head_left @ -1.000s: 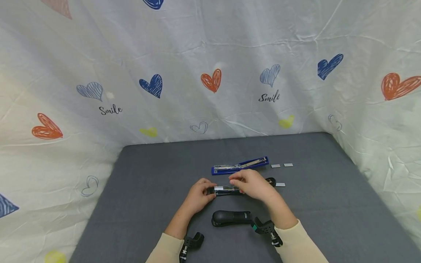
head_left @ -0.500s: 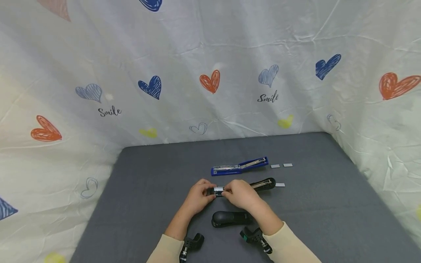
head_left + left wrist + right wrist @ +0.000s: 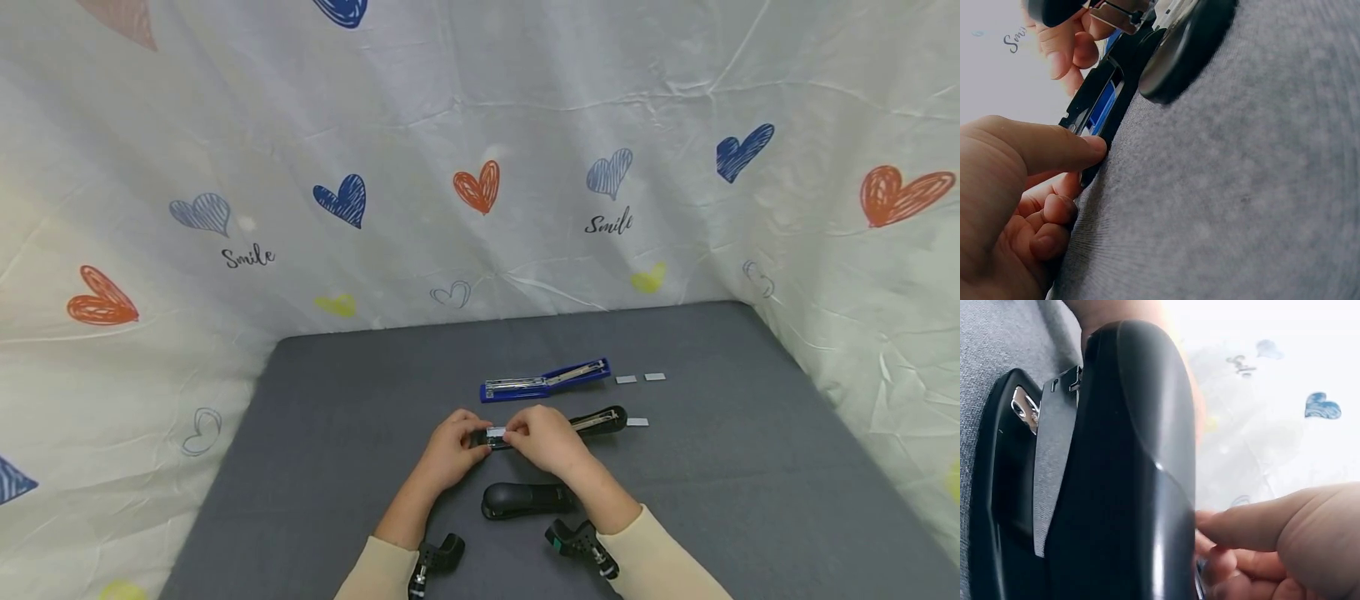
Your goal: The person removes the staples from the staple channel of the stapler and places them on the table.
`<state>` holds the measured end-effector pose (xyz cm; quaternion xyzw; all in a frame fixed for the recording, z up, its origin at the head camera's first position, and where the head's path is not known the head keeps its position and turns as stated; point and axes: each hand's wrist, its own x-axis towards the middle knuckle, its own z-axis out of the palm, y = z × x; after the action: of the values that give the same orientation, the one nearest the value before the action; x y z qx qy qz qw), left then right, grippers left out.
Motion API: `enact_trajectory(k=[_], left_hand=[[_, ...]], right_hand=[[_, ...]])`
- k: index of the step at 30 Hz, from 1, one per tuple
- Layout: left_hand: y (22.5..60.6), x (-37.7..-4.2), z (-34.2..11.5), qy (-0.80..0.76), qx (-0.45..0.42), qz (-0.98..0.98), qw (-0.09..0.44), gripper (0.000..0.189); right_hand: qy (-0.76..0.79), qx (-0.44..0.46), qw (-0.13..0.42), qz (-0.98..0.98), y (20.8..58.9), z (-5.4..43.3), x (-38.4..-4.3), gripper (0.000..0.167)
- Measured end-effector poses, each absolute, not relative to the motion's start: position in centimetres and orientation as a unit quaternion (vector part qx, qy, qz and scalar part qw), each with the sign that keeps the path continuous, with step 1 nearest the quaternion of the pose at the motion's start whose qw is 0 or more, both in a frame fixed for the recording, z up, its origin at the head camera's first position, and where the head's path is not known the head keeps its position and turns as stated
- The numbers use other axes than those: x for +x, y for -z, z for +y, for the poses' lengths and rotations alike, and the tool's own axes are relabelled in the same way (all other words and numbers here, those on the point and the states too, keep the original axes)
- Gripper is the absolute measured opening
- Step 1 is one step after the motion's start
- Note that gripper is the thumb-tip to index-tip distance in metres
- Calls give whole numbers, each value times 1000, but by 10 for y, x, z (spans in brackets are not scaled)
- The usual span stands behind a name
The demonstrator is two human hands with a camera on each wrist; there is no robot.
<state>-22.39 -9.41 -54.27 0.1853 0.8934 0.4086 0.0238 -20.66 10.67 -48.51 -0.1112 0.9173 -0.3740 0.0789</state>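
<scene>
Three staplers lie on a matte gray cloth: an opened blue stapler farthest back, an opened black stapler between the hands, and a folded black stapler nearest the person, between the forearms. That last one, smooth, rounded and glossy, fills much of the right wrist view and blocks part of the work behind it. To the right, a first staple strip and a second staple strip lie flat beyond the blue tip; a third staple strip sits just beside the black tip. Wrinkled white fabric, printed with hearts, hangs behind.

The left hand pinches the left end of the opened black stapler between thumb and fingers. The right hand hides its middle, fingers bent, thumb and forefinger tips close together; I cannot tell whether they pinch anything. A silvery strip shows in that stapler's channel, between the hands. The blue stapler's metal channel lies exposed, its contents too small to make out.
</scene>
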Motion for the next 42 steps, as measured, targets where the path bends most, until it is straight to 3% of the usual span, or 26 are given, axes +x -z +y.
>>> enact_trajectory(k=[12,20,30,35,42], left_hand=[[543,-223,-93,-412,192,891,15,28],[542,-223,-93,-408,191,893,13,29],[543,-224,-94,-407,189,893,10,29],[543,-223,-94,-406,185,895,9,30],[542,-222,-92,-408,176,896,19,31]], right_hand=[[413,-102,19,905,495,96,-203,5],[414,-102,-19,904,499,91,-203,20],[432,-110,-4,895,492,101,-207,14],[465,-76,21,882,477,113,-210,14],[483,-56,12,874,453,139,-210,16]])
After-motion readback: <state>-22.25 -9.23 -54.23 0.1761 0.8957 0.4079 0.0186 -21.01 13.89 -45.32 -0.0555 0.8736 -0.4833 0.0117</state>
